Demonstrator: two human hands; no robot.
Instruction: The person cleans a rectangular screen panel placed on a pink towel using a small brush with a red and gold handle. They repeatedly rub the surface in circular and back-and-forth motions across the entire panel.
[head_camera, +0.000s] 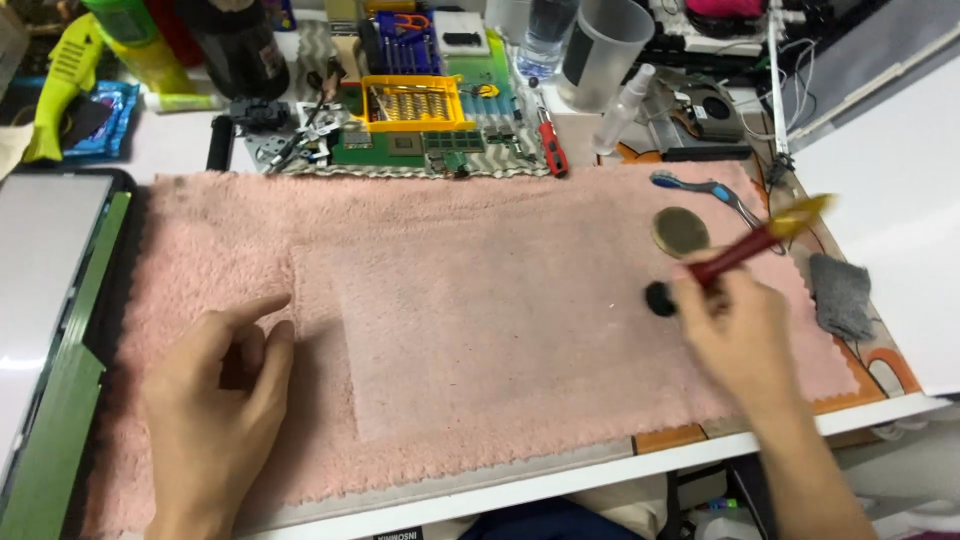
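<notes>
While the red-handled brush (752, 243) is tilting up over the pink towel's (480, 300) right end, the right hand (735, 325) is gripping its handle, bristles blurred near the towel's far edge. A black cap (660, 298) is lying just beside those knuckles, and a round disc (681, 231) is sitting close behind. The left hand (215, 400) is resting open on the towel, grasping nothing. A toothbrush (700, 188) and grey cloth (842, 295) are lying nearby on the surface (890, 200).

A pink towel (480, 300) covers the white desk (890, 200), beside a grey cloth (842, 295), a red-handled brush (745, 250) with yellow tip, a yellow tray (415, 103) and a green board (400, 145).
</notes>
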